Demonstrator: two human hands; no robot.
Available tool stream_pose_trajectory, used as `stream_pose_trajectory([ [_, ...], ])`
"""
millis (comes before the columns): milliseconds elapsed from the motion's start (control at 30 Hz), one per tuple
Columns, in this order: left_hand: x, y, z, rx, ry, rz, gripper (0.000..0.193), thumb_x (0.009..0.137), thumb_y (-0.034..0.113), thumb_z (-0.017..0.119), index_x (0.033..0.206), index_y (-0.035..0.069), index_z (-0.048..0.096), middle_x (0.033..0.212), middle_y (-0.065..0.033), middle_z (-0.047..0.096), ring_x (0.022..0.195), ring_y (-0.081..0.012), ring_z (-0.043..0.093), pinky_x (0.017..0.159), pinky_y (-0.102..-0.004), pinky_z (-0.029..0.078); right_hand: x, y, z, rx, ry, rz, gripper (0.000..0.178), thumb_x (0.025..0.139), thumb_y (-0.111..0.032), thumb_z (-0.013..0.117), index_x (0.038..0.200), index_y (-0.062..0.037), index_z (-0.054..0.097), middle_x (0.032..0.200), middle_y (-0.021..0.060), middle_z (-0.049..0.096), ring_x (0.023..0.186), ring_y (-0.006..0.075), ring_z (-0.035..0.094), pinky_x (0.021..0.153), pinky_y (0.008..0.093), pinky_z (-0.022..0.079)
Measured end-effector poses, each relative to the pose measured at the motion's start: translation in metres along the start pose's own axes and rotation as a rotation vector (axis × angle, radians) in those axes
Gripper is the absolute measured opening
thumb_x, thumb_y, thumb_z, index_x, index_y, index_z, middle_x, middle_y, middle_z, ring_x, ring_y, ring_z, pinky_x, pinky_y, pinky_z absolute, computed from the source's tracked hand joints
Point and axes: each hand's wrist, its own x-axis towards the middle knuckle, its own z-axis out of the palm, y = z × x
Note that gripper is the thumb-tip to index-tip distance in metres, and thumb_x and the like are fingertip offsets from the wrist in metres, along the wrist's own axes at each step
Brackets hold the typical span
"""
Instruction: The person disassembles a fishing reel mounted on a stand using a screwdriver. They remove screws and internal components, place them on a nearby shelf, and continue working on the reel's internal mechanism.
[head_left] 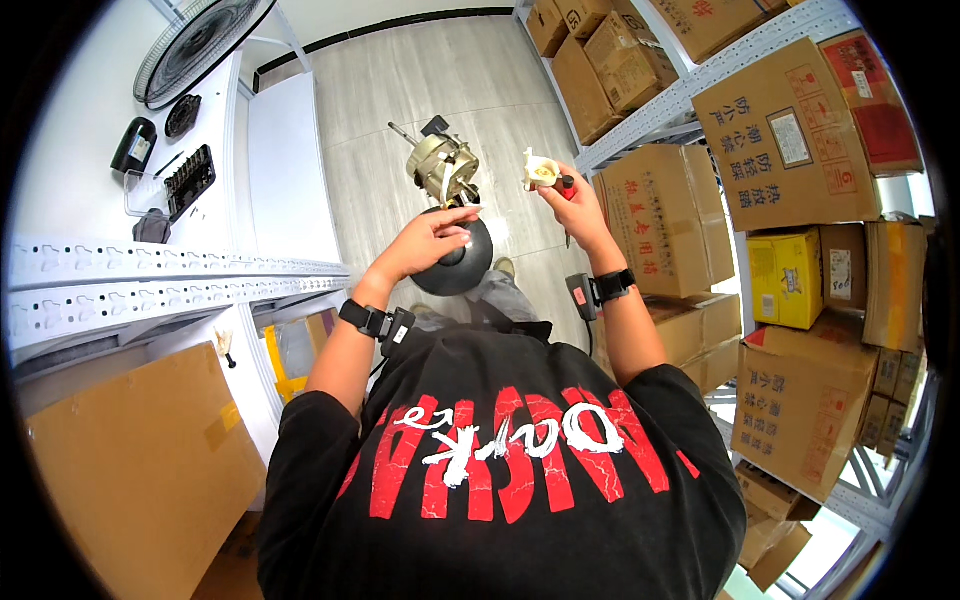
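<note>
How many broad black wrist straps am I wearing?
2: a broad black left strap around your left wrist, a broad black right strap around your right wrist. None seem hidden.

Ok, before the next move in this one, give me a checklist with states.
1. Cream part in the right grip: ok.
2. Red-handled tool also held there: ok.
3. Cream part apart from the motor: ok.
4. Right grip free: not ok, it carries both.
5. Left grip touching the motor: cannot tell; the two overlap in view.
6. Bit set on the white shelf at left: ok.
</note>
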Motion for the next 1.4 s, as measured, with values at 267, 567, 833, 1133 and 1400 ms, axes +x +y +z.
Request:
stream_pose_trajectory([
  [267, 0.038, -0.007, 0.041, 0.161, 0.069, -0.032, 0.082, 0.094, 0.006, 0.065, 0.161, 0.012, 0.019, 0.157, -0.0136, 0.037, 0.126, -0.0206, 0.054, 0.091, -0.0275, 0.051, 0.041, 0.013, -0.038, -0.010, -0.123, -0.030, 0.046, 0.092, -0.007, 0.072, 0.134, 0.0029, 0.055, 0.117, 0.0072, 0.069, 0.105, 0.0124, 0.064, 0.092, 0.0273, 0.051],
  [567, 0.107, -0.014, 0.079, 0.155, 0.507, 0.003, 0.091, 0.091, 0.003, 0.068, 0.160, 0.004, 0.009, 0.162, -0.0158, 0.027, 0.135, -0.0280, 0.048, 0.100, -0.0349, 0.050, 0.102, 0.010, -0.076, 0.112, -0.493, -0.032, 0.049, 0.093, -0.012, 0.071, 0.136, 0.0024, 0.053, 0.116, 0.0056, 0.067, 0.104, 0.0112, 0.062, 0.090, 0.0278, 0.051],
  [833, 0.144, 0.007, 0.097, 0.159, 0.776, 0.029, 0.074, 0.092, 0.002, 0.066, 0.155, 0.000, 0.028, 0.155, -0.0156, 0.039, 0.129, -0.0239, 0.053, 0.102, -0.0336, 0.048, 0.128, -0.009, -0.094, -0.165, -0.633, -0.109, 0.047, 0.089, -0.019, 0.074, 0.130, -0.0029, 0.060, 0.113, 0.0095, 0.070, 0.103, 0.0177, 0.064, 0.092, 0.0323, 0.050],
  [1133, 0.102, 0.094, 0.128, 0.081, 0.715, 0.066, 0.065, 0.089, 0.005, 0.072, 0.146, -0.002, 0.043, 0.135, -0.0145, 0.058, 0.109, -0.0169, 0.063, 0.088, -0.0298, 0.054, 0.142, -0.050, -0.084, -0.051, -0.817, -0.263, 0.048, 0.088, -0.014, 0.075, 0.131, -0.0021, 0.056, 0.117, 0.0077, 0.065, 0.110, 0.0159, 0.061, 0.096, 0.0321, 0.048],
  [1400, 0.063, 0.145, 0.125, 0.230, 0.958, 0.285, 0.072, 0.080, 0.006, 0.082, 0.141, -0.001, 0.045, 0.128, -0.0116, 0.059, 0.108, -0.0186, 0.063, 0.082, -0.0283, 0.054, 0.124, -0.120, -0.032, -0.045, -0.913, -0.425, 0.051, 0.088, -0.008, 0.074, 0.135, -0.0009, 0.053, 0.121, 0.0105, 0.065, 0.110, 0.0182, 0.064, 0.090, 0.0310, 0.052],
])
